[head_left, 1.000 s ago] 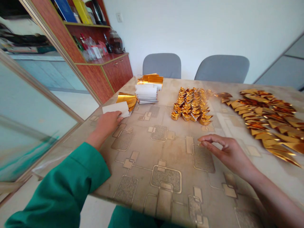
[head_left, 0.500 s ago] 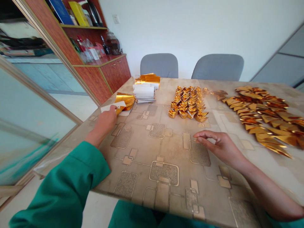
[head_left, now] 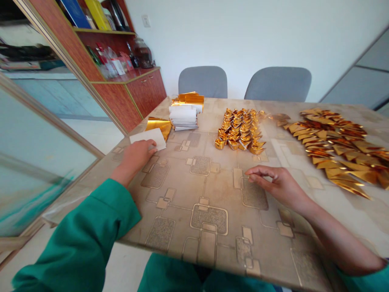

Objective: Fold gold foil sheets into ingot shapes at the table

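Observation:
Over at the left of the table, my left hand [head_left: 136, 158] has its fingers and thumb closed on a sheet of paper [head_left: 153, 137], its white side up. Gold foil paper [head_left: 159, 126] lies just behind that sheet. My right hand [head_left: 275, 182] rests at the right of the middle, thumb and forefinger tips together in a pinch, with nothing visible between them. Beyond it, small gold paper ingots [head_left: 240, 129] stand in close rows. To the right of them spreads a large group of flat folded gold pieces [head_left: 337, 142].
Behind the loose sheets sits a stack of white-backed paper [head_left: 184, 117], with gold foil sheets [head_left: 191, 98] at its back. Two grey chairs [head_left: 203, 81] stand at the far side. A patterned cloth covers the table [head_left: 194, 182]. A red cabinet [head_left: 146, 91] is at the left.
My left hand has shifted slightly right and down; a white sheet now lies where a bent gold piece showed at its fingertips. My right hand has stayed almost still.

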A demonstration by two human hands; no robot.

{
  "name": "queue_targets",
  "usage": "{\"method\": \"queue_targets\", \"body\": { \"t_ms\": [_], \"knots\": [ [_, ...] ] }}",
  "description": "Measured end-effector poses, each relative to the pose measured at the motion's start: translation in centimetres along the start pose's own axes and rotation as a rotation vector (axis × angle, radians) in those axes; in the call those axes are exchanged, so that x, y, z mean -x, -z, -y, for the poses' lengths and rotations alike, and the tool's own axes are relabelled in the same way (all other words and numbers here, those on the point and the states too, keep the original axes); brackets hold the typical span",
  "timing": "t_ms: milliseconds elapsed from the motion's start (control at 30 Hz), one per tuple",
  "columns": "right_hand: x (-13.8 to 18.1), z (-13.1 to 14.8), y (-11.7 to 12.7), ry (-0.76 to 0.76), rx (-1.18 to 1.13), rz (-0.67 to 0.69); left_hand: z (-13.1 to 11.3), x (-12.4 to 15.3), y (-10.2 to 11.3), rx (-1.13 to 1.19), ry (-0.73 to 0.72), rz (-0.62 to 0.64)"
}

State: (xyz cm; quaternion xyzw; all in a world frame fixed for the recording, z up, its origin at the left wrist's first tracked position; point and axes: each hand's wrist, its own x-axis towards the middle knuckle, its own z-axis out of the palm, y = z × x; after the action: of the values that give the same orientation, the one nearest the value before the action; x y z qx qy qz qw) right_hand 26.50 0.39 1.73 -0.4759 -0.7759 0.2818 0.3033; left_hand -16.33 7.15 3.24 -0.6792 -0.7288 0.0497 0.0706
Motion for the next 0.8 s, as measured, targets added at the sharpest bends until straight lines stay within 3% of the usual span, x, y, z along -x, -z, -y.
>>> {"method": "queue_targets", "body": {
  "t_ms": [200,433,533,600,700,800],
  "knots": [
    [0.0,0.0,0.0,0.005,0.008,0.002,-0.4,0.1,0.5,0.001,0.06,-0.044],
    [0.0,0.2,0.0,0.009,0.009,0.018,-0.6,0.6,1.3,0.103,0.282,-0.301],
    [0.0,0.0,0.0,0.015,0.007,0.01,-0.4,0.8,1.7,0.244,0.301,-0.424],
    [-0.1,-0.2,-0.1,0.028,0.008,-0.005,-0.7,0.9,1.7,0.381,0.255,-0.538],
    [-0.2,-0.5,-0.3,0.082,0.037,-0.069,-2.5,1.7,1.6,0.627,-0.025,-0.698],
    [-0.3,0.0,-0.3,0.165,0.13,-0.167,-6.0,3.5,1.7,0.781,-0.266,-0.727]
  ]
}}
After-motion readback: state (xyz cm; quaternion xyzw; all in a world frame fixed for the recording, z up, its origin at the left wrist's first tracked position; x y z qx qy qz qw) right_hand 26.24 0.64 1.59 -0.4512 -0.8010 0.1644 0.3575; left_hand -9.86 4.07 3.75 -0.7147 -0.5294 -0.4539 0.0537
